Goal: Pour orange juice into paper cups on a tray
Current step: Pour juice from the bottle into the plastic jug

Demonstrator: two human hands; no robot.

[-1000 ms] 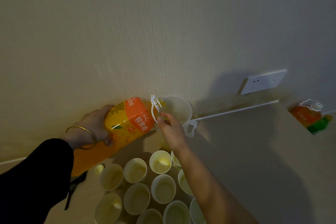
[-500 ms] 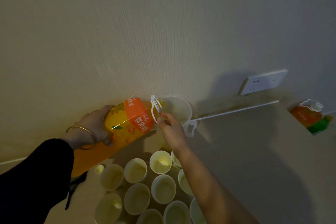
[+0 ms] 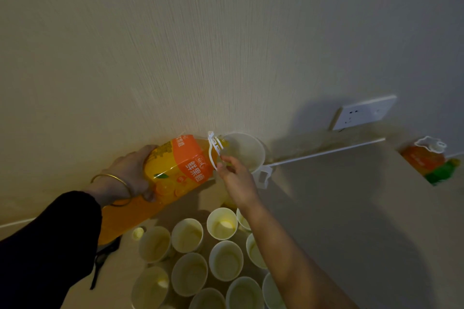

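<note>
My left hand (image 3: 130, 175) grips the body of a large orange juice bottle (image 3: 175, 165), which lies tilted with its neck pointing right. The neck sits at the rim of a white handled cup (image 3: 247, 152) by the wall. My right hand (image 3: 236, 178) pinches the white carry loop (image 3: 212, 150) at the bottle's neck, right beside that cup's rim. Several paper cups (image 3: 224, 259) stand packed together below my hands; some have a little yellow juice at the bottom. No tray is visible under them.
A second juice bottle (image 3: 426, 160) stands at the far right. On the wall sit a socket (image 3: 364, 113) and a white strip (image 3: 326, 154). A small yellow cap (image 3: 137, 233) and a black object (image 3: 105, 253) lie left of the cups.
</note>
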